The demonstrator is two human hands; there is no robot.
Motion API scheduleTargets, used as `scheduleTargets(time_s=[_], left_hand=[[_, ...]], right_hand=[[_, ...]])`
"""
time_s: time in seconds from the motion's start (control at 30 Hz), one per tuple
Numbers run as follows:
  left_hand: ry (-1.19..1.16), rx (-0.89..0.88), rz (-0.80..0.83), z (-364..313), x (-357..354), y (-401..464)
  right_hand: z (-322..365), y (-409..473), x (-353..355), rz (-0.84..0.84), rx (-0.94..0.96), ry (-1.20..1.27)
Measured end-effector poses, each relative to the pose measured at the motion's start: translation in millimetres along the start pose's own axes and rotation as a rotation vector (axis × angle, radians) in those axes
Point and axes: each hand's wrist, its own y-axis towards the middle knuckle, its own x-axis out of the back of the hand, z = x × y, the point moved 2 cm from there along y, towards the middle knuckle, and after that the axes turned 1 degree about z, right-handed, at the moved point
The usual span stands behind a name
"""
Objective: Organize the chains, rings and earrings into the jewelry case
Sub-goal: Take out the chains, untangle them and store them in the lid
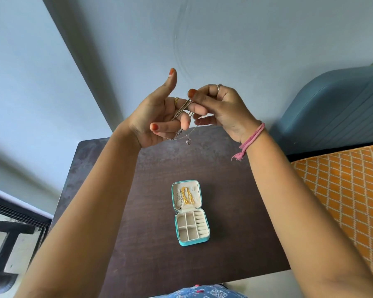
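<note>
Your right hand (222, 110) pinches a thin silver chain (182, 117) that drapes over the half-curled fingers of your left hand (159, 117), thumb raised. Both hover well above the open jewelry case (191, 212) on the dark table (235, 190). A gold chain (187, 195) lies in the case's lid.

Teal jewelry case (182, 242) with cream lining, yellow chain (187, 195), dark brown table (235, 190), orange lattice-patterned cloth (342, 190)

Pale blue wall (245, 39), dark wooden table (149, 233), orange patterned bedcover (342, 190)
</note>
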Motion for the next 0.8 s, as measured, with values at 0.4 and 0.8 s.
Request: scheduleTargets(time_s=[0.4, 0.8], left_hand=[[-0.212, -0.154, 0.164, -2, 5, 3], [-0.299, -0.434, -0.394, -15, 6, 1]], right_hand=[[-19, -5, 1, 0.125, -0.049, 0.146], [-39, -16, -18, 0.093, 0.171, -0.099]])
